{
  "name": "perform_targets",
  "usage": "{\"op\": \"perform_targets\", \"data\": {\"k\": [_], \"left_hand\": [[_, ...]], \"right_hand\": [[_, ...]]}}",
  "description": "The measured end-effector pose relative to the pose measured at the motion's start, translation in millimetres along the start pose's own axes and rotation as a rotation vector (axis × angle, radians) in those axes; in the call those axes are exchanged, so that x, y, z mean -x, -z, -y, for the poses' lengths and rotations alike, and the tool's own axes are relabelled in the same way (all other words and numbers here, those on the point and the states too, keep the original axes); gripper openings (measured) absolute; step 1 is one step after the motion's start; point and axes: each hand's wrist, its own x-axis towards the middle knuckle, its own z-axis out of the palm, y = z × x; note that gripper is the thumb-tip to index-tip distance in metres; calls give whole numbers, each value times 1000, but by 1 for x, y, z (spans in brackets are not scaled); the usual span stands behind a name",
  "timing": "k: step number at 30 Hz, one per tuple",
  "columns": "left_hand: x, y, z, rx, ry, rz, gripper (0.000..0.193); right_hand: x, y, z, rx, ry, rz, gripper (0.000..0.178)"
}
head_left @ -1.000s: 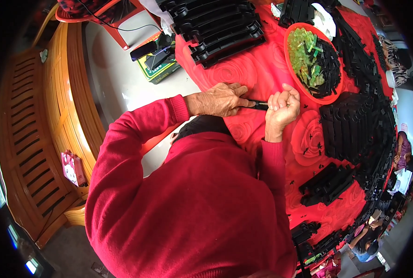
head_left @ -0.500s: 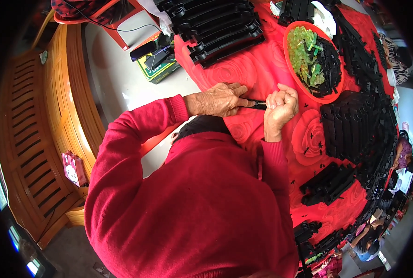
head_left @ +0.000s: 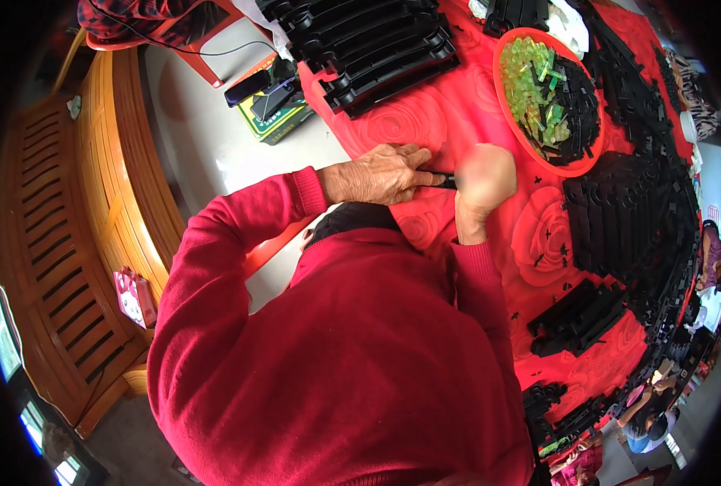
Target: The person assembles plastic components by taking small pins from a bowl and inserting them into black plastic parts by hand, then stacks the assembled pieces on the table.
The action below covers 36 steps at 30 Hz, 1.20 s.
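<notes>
Over the red table cover, my left hand (head_left: pixel 386 174) grips one end of a slim black plastic piece (head_left: pixel 447 181). Its fingers are closed around that end and hide most of it. The piece runs across to my right hand (head_left: pixel 487 176), a rounded, closed shape whose fingers are blurred. Only a short stretch of black shows between the two hands, so its full form is hidden. Beyond my hands lies a stack of long black plastic parts (head_left: pixel 368 53). To the right, an orange-red basin (head_left: pixel 572 169) holds yellow-green translucent pieces (head_left: pixel 525 81) and small black strips (head_left: pixel 577 109).
Black parts are piled on the right (head_left: pixel 607 215) and nearer (head_left: pixel 577 317) on the red cloth (head_left: pixel 538 235). A phone (head_left: pixel 248 88) rests on a green-yellow box (head_left: pixel 278 128) at left. A wooden bench (head_left: pixel 65 259) holds a pink bag (head_left: pixel 134 297). Other people sit far right.
My right hand has shifted slightly left and its fingers now look blurred. My left hand keeps its place, and the black plastic piece stays between both hands.
</notes>
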Motion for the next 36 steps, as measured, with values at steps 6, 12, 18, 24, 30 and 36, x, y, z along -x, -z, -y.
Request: {"op": "perform_targets", "data": {"k": [6,12,18,24,30,36], "left_hand": [[0,7,-6,-32,11,26,48],[4,6,-15,-58,22,-85,44],[23,3,-18,-34,91,-230,34],[35,43,-11,-324,180,-693,26],[23,80,31,-510,259,-701,25],[13,74,52,-539,308,-661,22]], "right_hand": [[-2,0,1,-6,14,23,20],[1,6,7,-96,-52,63,18],[18,30,58,-205,319,-56,17],[35,58,64,-214,258,-153,21],[47,60,35,-241,55,-135,16],[50,73,22,-211,-14,-84,18]]}}
